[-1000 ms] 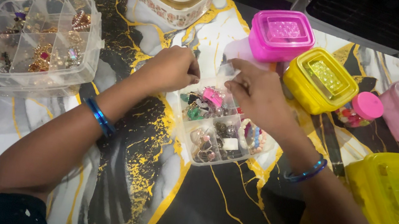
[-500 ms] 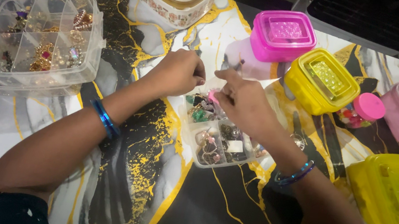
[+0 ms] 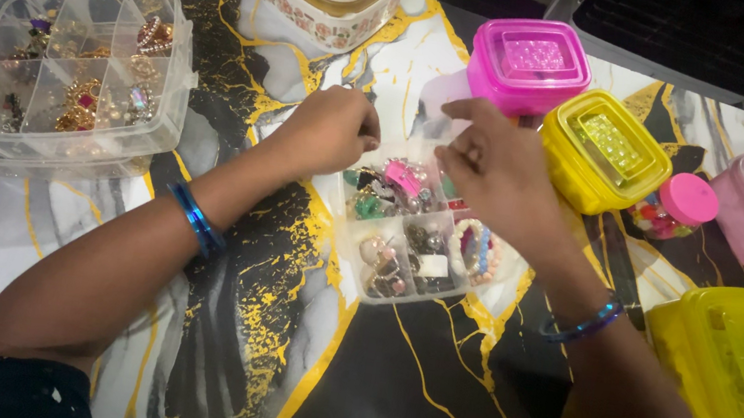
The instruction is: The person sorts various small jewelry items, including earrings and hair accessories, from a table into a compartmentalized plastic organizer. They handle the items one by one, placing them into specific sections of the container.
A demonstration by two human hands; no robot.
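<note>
Since half a second earlier, the right hand (image 3: pixel 493 173) had lifted toward the far edge, uncovering a bead bracelet (image 3: pixel 475 250) in the small divided box (image 3: pixel 407 233) at the tabletop's middle. The left hand (image 3: pixel 330 130) stayed fisted, fingers pressed together; the right's pinched something unclear. Two yellow tubs (image 3: pixel 603 149), one pink tub (image 3: pixel 526 64).

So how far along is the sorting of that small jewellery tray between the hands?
Looks done: the small clear tray has pieces in every visible compartment, including a bead bracelet. In hand: the left hand and right hand are both at the tray's far edge, fingers pinched; whatever they hold is too small to see. Left: the pink box and yellow box are lidded.
</note>
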